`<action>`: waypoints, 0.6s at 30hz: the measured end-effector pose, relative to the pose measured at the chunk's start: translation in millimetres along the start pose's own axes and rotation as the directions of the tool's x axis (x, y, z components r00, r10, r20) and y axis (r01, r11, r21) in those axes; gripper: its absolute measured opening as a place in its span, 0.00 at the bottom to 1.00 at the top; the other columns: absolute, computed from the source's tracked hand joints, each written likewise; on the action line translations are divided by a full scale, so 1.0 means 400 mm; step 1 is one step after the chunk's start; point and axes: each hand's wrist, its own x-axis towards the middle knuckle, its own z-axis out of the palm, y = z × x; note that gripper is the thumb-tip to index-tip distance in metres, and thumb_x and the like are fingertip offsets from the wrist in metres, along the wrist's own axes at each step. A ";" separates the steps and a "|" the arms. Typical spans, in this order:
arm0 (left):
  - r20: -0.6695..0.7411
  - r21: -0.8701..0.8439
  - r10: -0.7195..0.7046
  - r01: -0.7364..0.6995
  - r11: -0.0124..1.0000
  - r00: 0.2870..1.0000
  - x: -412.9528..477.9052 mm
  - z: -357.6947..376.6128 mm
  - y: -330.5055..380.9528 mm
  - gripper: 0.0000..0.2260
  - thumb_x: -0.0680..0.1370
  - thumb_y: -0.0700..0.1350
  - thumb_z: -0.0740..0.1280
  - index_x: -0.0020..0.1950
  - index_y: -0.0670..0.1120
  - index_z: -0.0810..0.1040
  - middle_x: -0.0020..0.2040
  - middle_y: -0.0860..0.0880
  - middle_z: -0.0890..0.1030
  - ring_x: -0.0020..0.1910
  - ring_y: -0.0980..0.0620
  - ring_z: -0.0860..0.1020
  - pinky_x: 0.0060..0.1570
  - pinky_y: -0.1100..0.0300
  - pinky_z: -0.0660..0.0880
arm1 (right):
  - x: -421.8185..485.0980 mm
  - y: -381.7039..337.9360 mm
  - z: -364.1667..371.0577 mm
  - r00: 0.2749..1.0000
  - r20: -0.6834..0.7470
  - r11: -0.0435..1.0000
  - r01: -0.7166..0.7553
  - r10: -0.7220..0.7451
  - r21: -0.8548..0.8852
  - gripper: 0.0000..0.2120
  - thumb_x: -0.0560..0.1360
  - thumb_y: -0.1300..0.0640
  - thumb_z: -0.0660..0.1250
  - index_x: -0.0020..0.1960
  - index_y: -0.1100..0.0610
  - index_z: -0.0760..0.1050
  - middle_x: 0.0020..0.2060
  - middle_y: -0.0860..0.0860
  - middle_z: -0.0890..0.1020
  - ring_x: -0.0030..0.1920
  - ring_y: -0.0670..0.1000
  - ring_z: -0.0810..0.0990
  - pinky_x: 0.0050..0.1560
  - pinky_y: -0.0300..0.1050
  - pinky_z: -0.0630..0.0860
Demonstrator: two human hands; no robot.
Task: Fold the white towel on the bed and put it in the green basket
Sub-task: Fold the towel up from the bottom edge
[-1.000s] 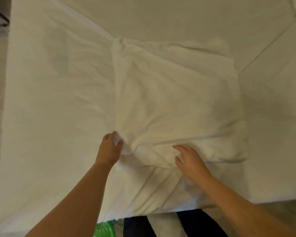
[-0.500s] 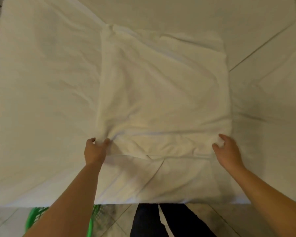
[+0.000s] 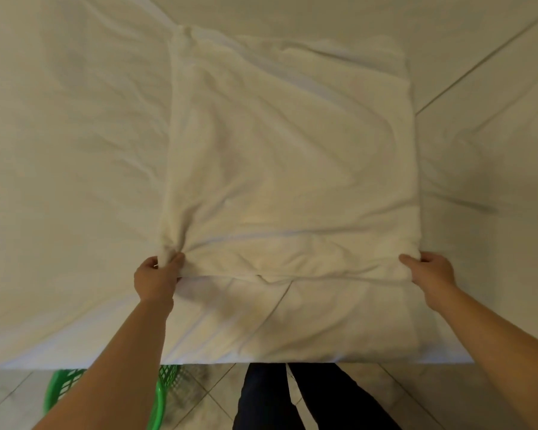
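Observation:
The white towel (image 3: 289, 156) lies spread as a large rectangle on the white bed (image 3: 69, 150), wrinkled across its middle. My left hand (image 3: 157, 276) pinches the towel's near left corner, bunching the cloth. My right hand (image 3: 429, 270) grips the near right corner, with its thumb on top of the cloth. The near edge is raised slightly off the sheet between the two hands. The green basket (image 3: 160, 395) stands on the floor below the bed's front edge at the left, largely hidden behind my left forearm.
The bed's near edge runs across the bottom of the view. Below it is tiled floor (image 3: 432, 395) and my dark trouser legs (image 3: 292, 398). Creased sheet extends to the left and right of the towel.
My hands moved apart along the towel's near edge, the left to the near left corner and the right to the near right corner, and closed on them. The basket came further into view.

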 end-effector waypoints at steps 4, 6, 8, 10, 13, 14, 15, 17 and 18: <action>-0.022 0.020 0.027 -0.027 0.999 0.999 -0.021 -0.009 0.011 0.12 0.72 0.45 0.79 0.49 0.41 0.82 0.41 0.44 0.83 0.36 0.46 0.81 0.48 0.51 0.82 | 0.002 0.004 -0.009 0.999 0.044 0.999 -0.026 0.025 0.031 0.13 0.72 0.61 0.76 0.54 0.62 0.81 0.47 0.61 0.83 0.49 0.62 0.83 0.56 0.61 0.80; -0.031 0.020 0.032 -0.032 0.999 0.999 -0.026 -0.016 0.014 0.11 0.72 0.45 0.79 0.48 0.41 0.81 0.41 0.45 0.83 0.37 0.47 0.81 0.49 0.51 0.82 | -0.002 0.004 -0.021 0.996 0.080 0.995 -0.052 0.045 0.090 0.13 0.74 0.62 0.74 0.57 0.64 0.80 0.48 0.61 0.82 0.48 0.61 0.82 0.55 0.60 0.80; -0.040 -0.010 0.034 -0.034 0.999 0.999 -0.026 -0.028 0.013 0.10 0.73 0.44 0.78 0.47 0.40 0.81 0.42 0.44 0.82 0.39 0.45 0.81 0.50 0.51 0.82 | -0.009 0.009 -0.037 0.992 0.108 0.984 -0.075 0.058 0.159 0.15 0.75 0.62 0.73 0.60 0.66 0.79 0.49 0.61 0.82 0.46 0.59 0.81 0.50 0.54 0.81; -0.049 -0.016 0.036 -0.037 0.999 0.998 -0.022 -0.040 0.007 0.09 0.74 0.43 0.77 0.45 0.40 0.81 0.42 0.42 0.82 0.40 0.44 0.81 0.52 0.49 0.82 | -0.020 0.018 -0.056 0.990 0.131 0.979 -0.079 0.055 0.186 0.15 0.75 0.62 0.73 0.60 0.66 0.79 0.49 0.61 0.82 0.43 0.55 0.82 0.40 0.44 0.84; -0.055 -0.006 0.042 -0.043 0.999 0.998 -0.026 -0.056 0.000 0.08 0.73 0.44 0.77 0.43 0.42 0.81 0.42 0.41 0.83 0.40 0.42 0.82 0.52 0.48 0.82 | -0.049 0.035 -0.087 0.987 0.150 0.980 -0.084 0.057 0.180 0.13 0.75 0.63 0.73 0.57 0.66 0.79 0.47 0.60 0.83 0.41 0.53 0.81 0.33 0.36 0.82; -0.055 -0.010 0.043 -0.043 0.999 0.998 -0.028 -0.062 -0.001 0.08 0.73 0.44 0.78 0.43 0.42 0.81 0.42 0.41 0.83 0.40 0.42 0.83 0.51 0.48 0.82 | -0.060 0.042 -0.096 0.987 0.152 0.980 -0.084 0.056 0.182 0.13 0.75 0.62 0.74 0.57 0.67 0.79 0.47 0.61 0.83 0.42 0.54 0.82 0.33 0.37 0.82; -0.053 -0.015 0.039 -0.040 0.999 0.998 -0.034 -0.068 0.000 0.09 0.73 0.44 0.78 0.44 0.41 0.81 0.42 0.41 0.83 0.41 0.42 0.83 0.51 0.49 0.82 | -0.070 0.048 -0.105 0.987 0.151 0.980 -0.083 0.055 0.182 0.13 0.74 0.62 0.74 0.56 0.67 0.80 0.47 0.61 0.84 0.43 0.55 0.82 0.34 0.38 0.82; -0.036 -0.044 0.035 -0.037 0.998 0.999 -0.045 -0.083 0.000 0.10 0.73 0.43 0.78 0.46 0.39 0.82 0.43 0.40 0.83 0.42 0.42 0.83 0.50 0.52 0.81 | -0.091 0.061 -0.121 0.989 0.140 0.980 -0.074 0.049 0.185 0.12 0.74 0.61 0.75 0.54 0.66 0.80 0.47 0.61 0.84 0.45 0.57 0.83 0.38 0.42 0.83; -0.023 -0.059 0.039 -0.041 0.997 0.999 -0.052 -0.092 0.000 0.11 0.73 0.42 0.78 0.47 0.37 0.82 0.43 0.40 0.83 0.42 0.42 0.83 0.50 0.53 0.81 | -0.101 0.067 -0.129 0.990 0.132 0.981 -0.066 0.042 0.184 0.12 0.73 0.60 0.76 0.53 0.65 0.81 0.47 0.61 0.84 0.45 0.57 0.83 0.41 0.44 0.82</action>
